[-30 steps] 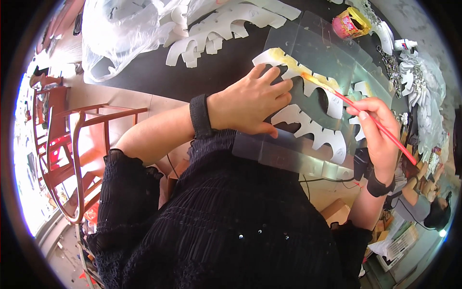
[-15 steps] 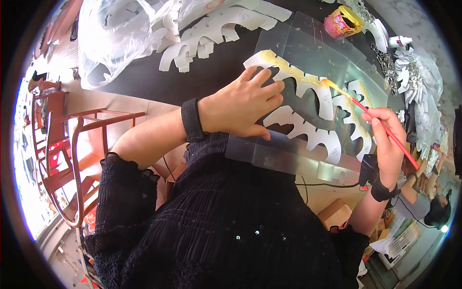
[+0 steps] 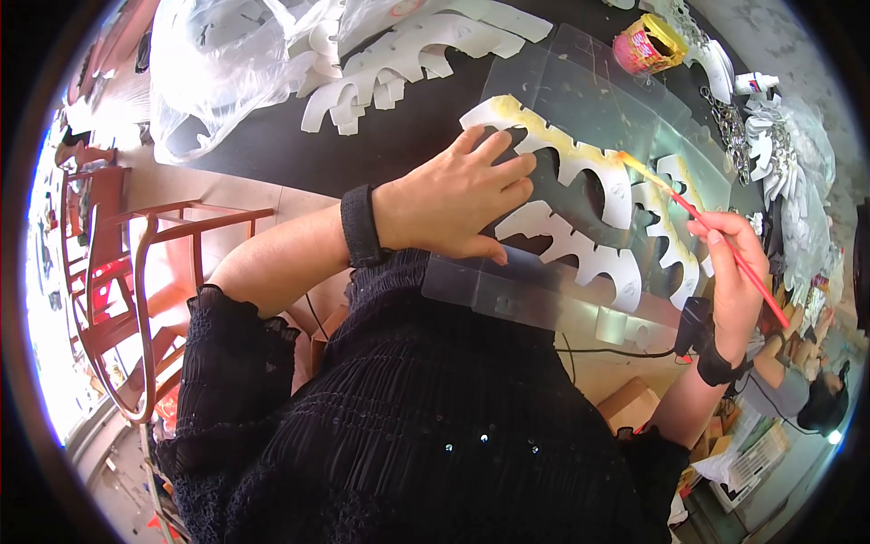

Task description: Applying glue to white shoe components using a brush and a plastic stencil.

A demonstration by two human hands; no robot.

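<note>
My right hand [image 3: 736, 263] is closed around a red-handled brush [image 3: 693, 210], held at a slant. Its yellowed tip touches the right part of a white curved strip [image 3: 566, 150] with scalloped cut-outs, whose upper edge is coated in yellow glue. Spread fingers of my left hand [image 3: 467, 192] rest by that strip's left end, the hand holding nothing. Just below lies a second white scalloped strip [image 3: 580, 249], without visible yellow. More glue-coated strips [image 3: 669, 231] lie to the right, near the brush. All of them sit on a clear plastic sheet [image 3: 580, 77].
A yellow and pink tub [image 3: 648, 45] stands at the far right of the dark table [image 3: 263, 136], beside a small white bottle [image 3: 755, 82] and metal chains [image 3: 725, 127]. White cut pieces [image 3: 408, 63] and a plastic bag [image 3: 213, 72] lie far left. A wooden chair [image 3: 140, 299] stands left; another person [image 3: 807, 390] sits right.
The brush tip has shifted slightly right along the coated strip, and my right hand has moved a little with it. My left hand stays in place.
</note>
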